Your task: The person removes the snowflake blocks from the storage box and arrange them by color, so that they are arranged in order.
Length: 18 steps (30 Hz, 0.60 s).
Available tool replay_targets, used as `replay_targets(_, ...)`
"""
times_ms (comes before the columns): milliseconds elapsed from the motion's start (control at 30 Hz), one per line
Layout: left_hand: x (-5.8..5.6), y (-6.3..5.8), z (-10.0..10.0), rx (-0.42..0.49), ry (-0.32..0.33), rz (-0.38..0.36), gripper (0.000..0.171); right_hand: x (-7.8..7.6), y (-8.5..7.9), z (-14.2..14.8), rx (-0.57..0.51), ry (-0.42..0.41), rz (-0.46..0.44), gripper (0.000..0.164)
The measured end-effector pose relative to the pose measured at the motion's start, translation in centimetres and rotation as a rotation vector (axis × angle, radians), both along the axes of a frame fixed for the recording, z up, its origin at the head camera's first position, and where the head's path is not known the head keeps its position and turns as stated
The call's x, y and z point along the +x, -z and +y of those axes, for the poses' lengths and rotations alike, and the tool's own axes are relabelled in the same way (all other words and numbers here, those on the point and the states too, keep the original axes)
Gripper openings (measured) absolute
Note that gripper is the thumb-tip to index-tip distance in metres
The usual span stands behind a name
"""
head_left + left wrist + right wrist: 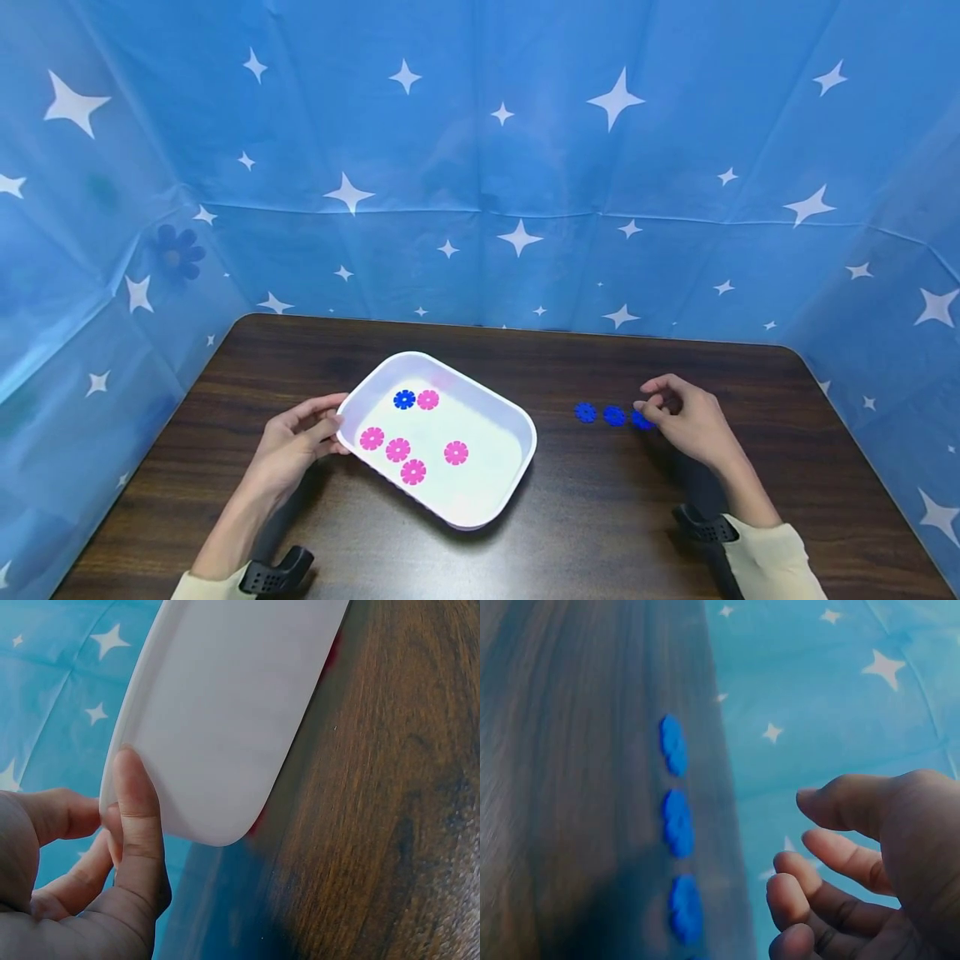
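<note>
On the wood-grain counter (555, 533) is a white tray (472, 487), best held steady; the left hand (292, 442) pinches its end. The right hand (692, 422), loosely curled, holds nothing near the blue notched discs (614, 416) right of the tray; pinching edges should work best.

Count 1 wht tray (480, 490) + 1 tbl (577, 508). In tray: tally 5 pink discs (456, 452), 1 blue disc (405, 400). On tbl: tally 3 blue discs (614, 416) for sure; can't tell re poss. 4th, given blue sliver (696, 958), btm edge, R wrist view. Add 1 L hand (288, 446), 1 R hand (693, 421), 2 blk wristbands (258, 577).
</note>
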State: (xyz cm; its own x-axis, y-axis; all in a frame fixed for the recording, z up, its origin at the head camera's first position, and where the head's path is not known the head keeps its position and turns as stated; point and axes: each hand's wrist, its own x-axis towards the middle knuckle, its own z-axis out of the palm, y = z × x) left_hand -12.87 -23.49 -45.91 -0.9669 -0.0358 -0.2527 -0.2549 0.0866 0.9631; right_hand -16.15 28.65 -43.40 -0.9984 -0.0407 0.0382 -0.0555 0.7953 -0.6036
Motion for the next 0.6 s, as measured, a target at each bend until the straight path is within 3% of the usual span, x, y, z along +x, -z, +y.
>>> replay_targets(600,-0.1,0.0,0.0,0.015,-0.004,-0.012,0.046,-1.9,-3.6,-8.8,-0.078,-0.275,0.081,0.028)
